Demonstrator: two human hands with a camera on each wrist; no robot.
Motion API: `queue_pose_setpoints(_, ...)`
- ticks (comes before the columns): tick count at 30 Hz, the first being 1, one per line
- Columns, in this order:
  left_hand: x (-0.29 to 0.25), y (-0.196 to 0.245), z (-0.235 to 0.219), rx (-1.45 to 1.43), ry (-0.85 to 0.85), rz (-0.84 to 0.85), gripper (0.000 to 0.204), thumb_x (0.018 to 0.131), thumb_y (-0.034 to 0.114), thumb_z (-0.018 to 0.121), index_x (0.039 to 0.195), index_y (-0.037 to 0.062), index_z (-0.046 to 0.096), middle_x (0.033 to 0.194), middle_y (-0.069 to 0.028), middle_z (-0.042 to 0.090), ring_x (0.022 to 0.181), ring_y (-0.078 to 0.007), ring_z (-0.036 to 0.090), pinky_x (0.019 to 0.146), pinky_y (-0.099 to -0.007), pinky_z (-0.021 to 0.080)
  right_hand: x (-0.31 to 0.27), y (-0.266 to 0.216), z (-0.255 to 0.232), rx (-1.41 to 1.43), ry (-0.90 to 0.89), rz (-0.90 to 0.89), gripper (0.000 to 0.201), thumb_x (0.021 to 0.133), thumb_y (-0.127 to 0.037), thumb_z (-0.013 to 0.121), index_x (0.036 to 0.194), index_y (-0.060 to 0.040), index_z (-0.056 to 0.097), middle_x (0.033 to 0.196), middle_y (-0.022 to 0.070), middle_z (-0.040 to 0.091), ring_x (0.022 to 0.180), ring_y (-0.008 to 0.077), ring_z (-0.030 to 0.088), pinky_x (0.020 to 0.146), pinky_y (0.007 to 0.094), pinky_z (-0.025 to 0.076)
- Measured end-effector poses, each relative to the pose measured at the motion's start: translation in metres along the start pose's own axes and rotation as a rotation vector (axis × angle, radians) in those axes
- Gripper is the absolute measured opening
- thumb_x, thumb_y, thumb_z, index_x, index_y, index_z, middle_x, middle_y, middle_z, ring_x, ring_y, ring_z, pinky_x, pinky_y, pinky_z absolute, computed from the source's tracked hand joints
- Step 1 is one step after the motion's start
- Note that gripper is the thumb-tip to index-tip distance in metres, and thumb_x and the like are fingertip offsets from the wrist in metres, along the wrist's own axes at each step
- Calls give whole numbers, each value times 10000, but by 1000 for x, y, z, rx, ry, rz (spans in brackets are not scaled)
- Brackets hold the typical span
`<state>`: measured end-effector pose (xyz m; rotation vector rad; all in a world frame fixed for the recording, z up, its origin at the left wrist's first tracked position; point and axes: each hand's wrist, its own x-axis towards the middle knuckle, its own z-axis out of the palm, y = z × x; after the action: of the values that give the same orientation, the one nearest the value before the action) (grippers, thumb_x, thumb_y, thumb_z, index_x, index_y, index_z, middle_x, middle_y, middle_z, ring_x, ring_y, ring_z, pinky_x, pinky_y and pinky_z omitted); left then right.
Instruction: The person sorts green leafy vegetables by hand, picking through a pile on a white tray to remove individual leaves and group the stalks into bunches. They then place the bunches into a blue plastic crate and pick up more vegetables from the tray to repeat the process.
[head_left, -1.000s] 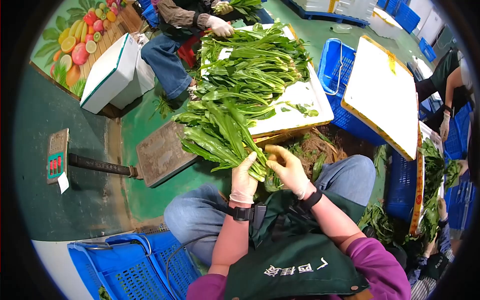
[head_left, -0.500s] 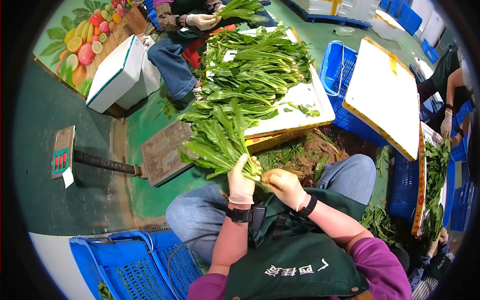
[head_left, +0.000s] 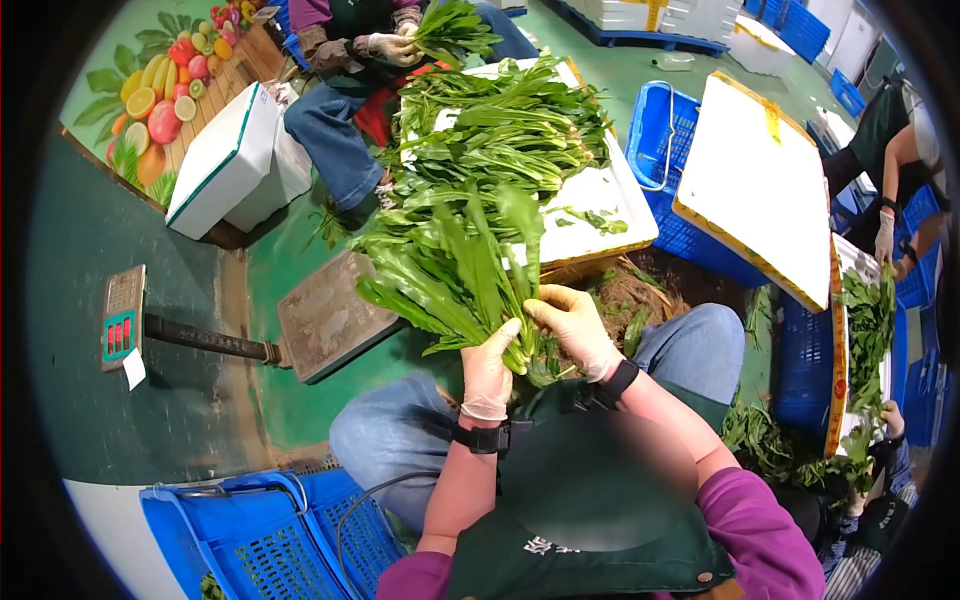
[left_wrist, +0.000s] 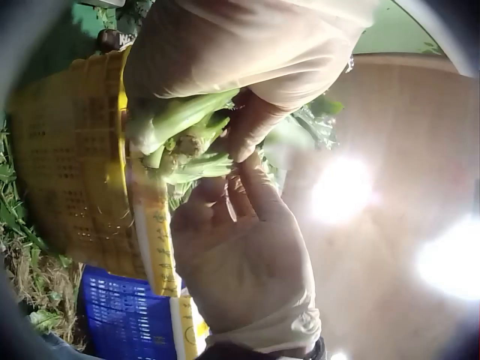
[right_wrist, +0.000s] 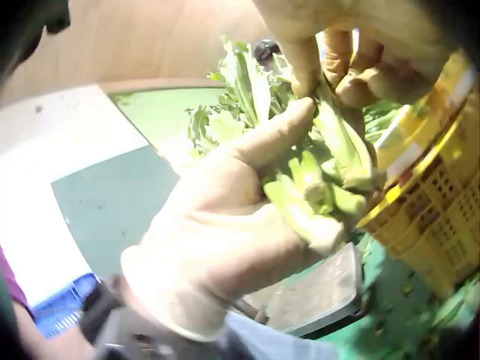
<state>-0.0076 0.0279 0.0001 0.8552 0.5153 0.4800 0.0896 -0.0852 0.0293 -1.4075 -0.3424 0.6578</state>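
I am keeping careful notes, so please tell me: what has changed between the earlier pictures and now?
The right hand has moved forward from the stem ends and now pinches the side of the bunch. Opposite, a gloved hand has left the leaf pile for a held bunch. The left hand's grip and the scale stayed.

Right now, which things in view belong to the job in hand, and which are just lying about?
In the job:
left hand
right hand
leafy bunch they grip
piled greens beyond

Apparently lying about:
plastic bottle
white foam box by the wall
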Motion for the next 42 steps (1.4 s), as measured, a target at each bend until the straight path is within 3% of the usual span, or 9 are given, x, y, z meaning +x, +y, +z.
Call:
queue_pose_setpoints(9, 2, -7, -4, -94, -58, -50, 414, 864, -56, 619, 1266, 10, 541, 1058, -116, 662, 807, -218, 678, 574, -319, 583, -4, 21, -4, 280, 37, 106, 196, 917, -135, 666, 1037, 19, 668, 835, 11, 657, 683, 58, 545, 623, 215, 450)
queue_pose_setpoints(11, 3, -7, -6, -140, -45, -167, 452, 842, -107, 635, 1268, 15, 551, 1175, -89, 644, 1007, -203, 653, 870, -332, 549, -3, 23, -6, 287, 26, 97, 184, 922, -134, 656, 1034, 11, 666, 836, 9, 654, 679, 54, 539, 626, 211, 446)
queue_pose_setpoints(20, -1, -13, -8, 133, -134, -233, 420, 814, -75, 670, 1217, 14, 593, 1034, -62, 678, 849, -171, 661, 709, -275, 542, 0, 32, -15, -534, -95, -226, 354, 912, -184, 633, 1169, 59, 631, 1013, 170, 705, 935, 218, 672, 848, 341, 519)
queue_pose_setpoints(24, 6, -13, -12, 87, -10, -135, 381, 817, -73, 663, 1184, -8, 579, 967, -95, 688, 795, -211, 688, 648, -303, 558, 23, 3, -14, -130, -312, 31, 354, 903, -170, 616, 1210, 6, 635, 946, 167, 717, 903, 247, 699, 822, 349, 533)
queue_pose_setpoints(28, 6, 17, -5, 8, 32, 10, 383, 855, -50, 649, 1213, 8, 527, 961, -132, 679, 874, -262, 700, 744, -365, 585, 101, 14, -24, -706, 236, -347, 299, 867, -100, 606, 1155, -62, 680, 1025, 162, 705, 946, 329, 672, 861, 388, 526)
queue_pose_setpoints(31, 12, 16, -14, -114, 65, -2, 366, 856, -55, 654, 1197, 12, 540, 972, -128, 664, 857, -266, 686, 811, -380, 579, 140, 9, -30, -1072, 335, -293, 330, 796, -63, 602, 1110, -99, 700, 1137, 177, 639, 1126, 337, 584, 970, 415, 475)
queue_pose_setpoints(34, 15, 9, -24, -128, 115, -51, 353, 861, -35, 655, 1187, 28, 538, 982, -119, 663, 847, -254, 681, 772, -381, 579, 155, 5, -43, -1222, 218, -241, 245, 742, -64, 702, 986, -90, 718, 1040, 155, 646, 974, 339, 626, 871, 399, 500)
queue_pose_setpoints(38, 16, 6, -28, -73, 169, -53, 314, 859, -11, 657, 1148, 52, 550, 996, -108, 674, 793, -198, 667, 599, -320, 548, 126, 0, -48, -1048, 260, -367, 177, 781, -118, 729, 948, -69, 693, 912, 159, 665, 890, 334, 644, 804, 404, 514)
queue_pose_setpoints(42, 20, -2, -25, -114, 140, -53, 293, 868, -3, 641, 1141, 64, 556, 1090, -121, 681, 800, -195, 663, 605, -304, 543, 75, 12, -44, -286, 214, -221, 214, 867, -161, 713, 986, 17, 709, 831, 90, 715, 697, 171, 640, 670, 296, 507)
